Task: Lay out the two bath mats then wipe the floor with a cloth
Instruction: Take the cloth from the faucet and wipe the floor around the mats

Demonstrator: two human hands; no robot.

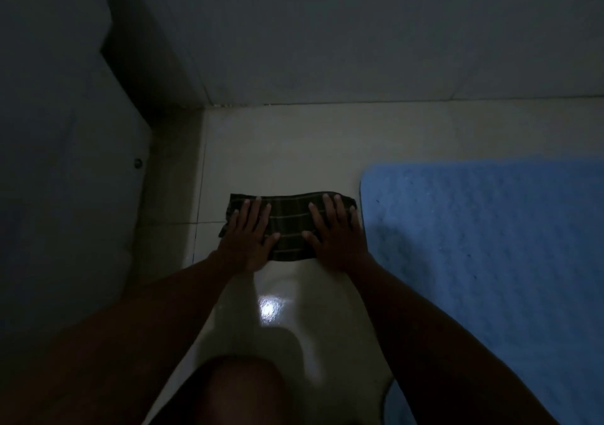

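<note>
Fingers (251, 210) of both hands lie spread and flat, pressing down on a dark plaid cloth (289, 225) and pinching nothing. Nearest the camera a bent knee (245, 388) shows at the bottom edge, and just beyond it a wet-looking glare sits on the pale tiled floor (294, 156). Two bare forearms reach forward from there: the left hand (246, 238) covers the cloth's left half, the right hand (336, 235) its right half, both palms down. The cloth lies folded into a band on the tiles, its right end just beside the blue bath mat (490, 261), which lies flat on the right and runs out of view. Farther on, the floor meets a wall (359, 32); a pale panel with a small knob stands at the left. I judge the wiping step is under way. The next move calls for steady downward pressure while sliding the cloth over bare tile, keeping clear of the mat's edge. Count: one cloth, two hands, one mat in view; the second mat is not visible.
</note>
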